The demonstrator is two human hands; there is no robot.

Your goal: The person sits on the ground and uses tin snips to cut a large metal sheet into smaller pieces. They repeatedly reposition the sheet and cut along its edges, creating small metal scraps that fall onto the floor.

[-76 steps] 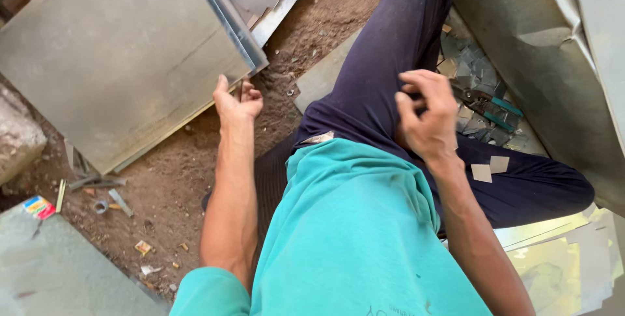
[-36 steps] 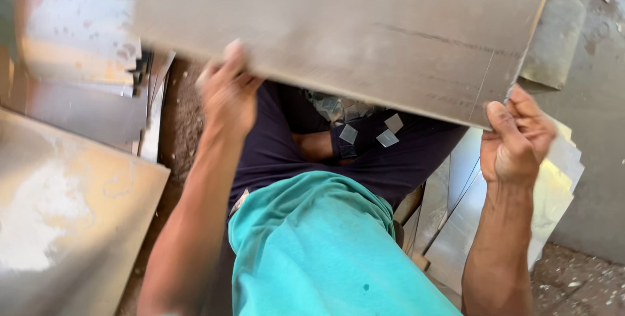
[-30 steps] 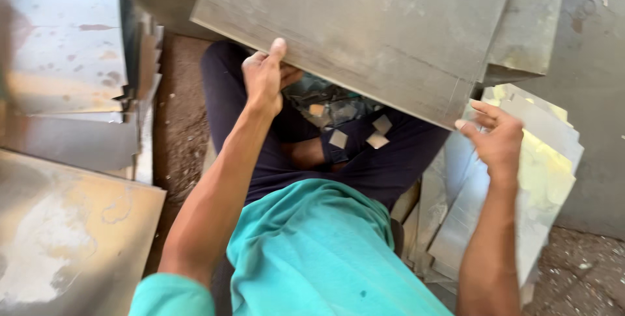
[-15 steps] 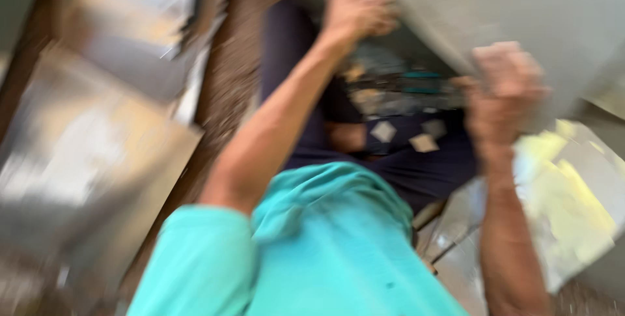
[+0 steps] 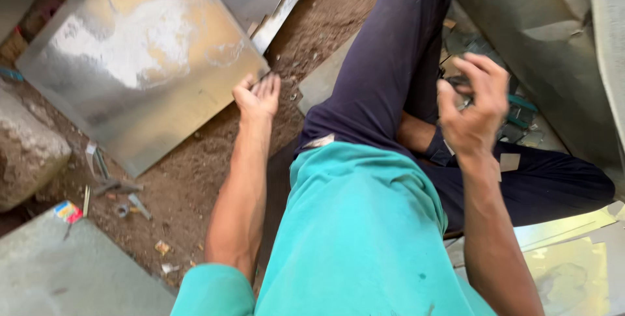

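The left hand (image 5: 257, 95) grips the corner of a metal sheet (image 5: 140, 55) lying flat on the dirt ground (image 5: 215, 160). The right hand (image 5: 472, 111) hovers half-open (fingers curled, empty) above the lap.

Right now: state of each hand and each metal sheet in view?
Left hand: fingers curled at the corner of the large grey square metal sheet, touching it.
Large grey sheet: flat on the dirt.
Right hand: raised, fingers half curled, holding nothing visible.
Shiny sheets: stacked beside the right leg.
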